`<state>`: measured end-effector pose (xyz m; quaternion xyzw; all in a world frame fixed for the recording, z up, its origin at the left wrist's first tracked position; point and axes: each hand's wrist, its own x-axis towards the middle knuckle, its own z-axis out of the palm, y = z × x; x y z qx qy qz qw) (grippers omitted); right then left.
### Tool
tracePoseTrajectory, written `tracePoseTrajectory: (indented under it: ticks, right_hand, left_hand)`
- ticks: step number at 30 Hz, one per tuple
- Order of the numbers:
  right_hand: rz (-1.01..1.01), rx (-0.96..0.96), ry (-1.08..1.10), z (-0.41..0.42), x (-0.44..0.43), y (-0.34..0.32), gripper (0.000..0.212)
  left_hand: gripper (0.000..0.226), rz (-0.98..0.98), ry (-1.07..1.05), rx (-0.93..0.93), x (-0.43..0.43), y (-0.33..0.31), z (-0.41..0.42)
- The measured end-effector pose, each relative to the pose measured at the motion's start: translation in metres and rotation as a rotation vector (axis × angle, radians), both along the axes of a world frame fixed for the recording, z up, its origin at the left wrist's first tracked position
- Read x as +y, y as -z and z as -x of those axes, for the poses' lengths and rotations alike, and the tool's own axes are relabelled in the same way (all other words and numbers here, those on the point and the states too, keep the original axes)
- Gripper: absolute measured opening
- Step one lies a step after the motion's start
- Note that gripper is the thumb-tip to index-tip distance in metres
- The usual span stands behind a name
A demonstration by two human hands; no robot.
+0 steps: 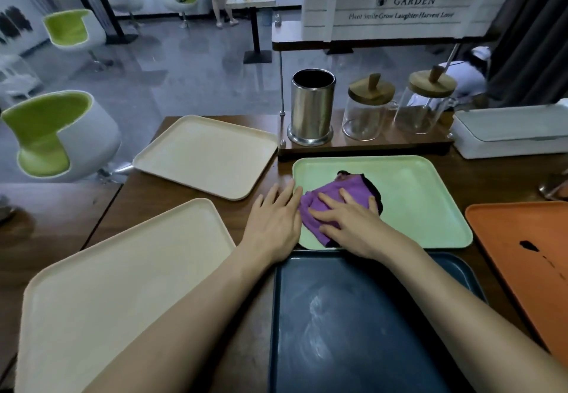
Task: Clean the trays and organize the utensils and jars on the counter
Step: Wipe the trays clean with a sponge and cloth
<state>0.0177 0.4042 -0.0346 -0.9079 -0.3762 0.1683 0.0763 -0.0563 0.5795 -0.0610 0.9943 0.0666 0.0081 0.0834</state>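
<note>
1. Pressing flat on the cloth (333, 203), the right hand (347, 223) has its fingers straight and slightly spread; it does not grip the cloth.
2. The cloth is purple with a dark edge showing on its far and right sides. It lies bunched on the near-left part of the green tray (415, 196).
3. The left hand (273, 223) lies flat on the counter (184, 205) with its fingers straight and close together, against the green tray's left rim. It holds nothing.
4. The green tray sits mid-counter, just near of the wooden stand (368, 146).
5. The blue tray (368, 315) lies nearest, touching the green tray's near edge, with pale smears on its surface. Both forearms cross over it.
6. The orange tray (522, 254) lies to the right and carries a dark spot (528, 245).
7. Two beige trays lie on the left: the near tray (123, 285) and the far tray (206, 156).
8. On the stand, left to right, are a steel holder (312, 106), upright, and two glass jars, the left jar (367, 112) and the right jar (425, 106). Both jars have wooden lids on.
9. A white box (510, 131) sits to the right of the stand.
</note>
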Motion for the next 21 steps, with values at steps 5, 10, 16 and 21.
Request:
tracePoseTrajectory:
  ticks: [5, 10, 16, 21]
  right_hand:
    - [0.013, 0.029, 0.156, -0.023, -0.077, -0.003, 0.045]
    - [0.091, 0.015, 0.303, -0.026, -0.089, -0.009, 0.048]
    - [-0.004, 0.044, 0.057, 0.022, 0.006, 0.001, 0.043]
    - [-0.019, 0.102, 0.052, 0.013, -0.014, -0.006, 0.040]
  left_hand:
    - [0.064, -0.019, 0.051, 0.032, 0.006, -0.004, -0.001]
    - [0.060, 0.131, 0.119, 0.065, 0.023, -0.003, 0.002]
    - [0.063, 0.105, 0.116, 0.095, 0.024, -0.002, -0.001]
    - [0.058, 0.087, 0.108, 0.099, 0.025, -0.004, -0.001]
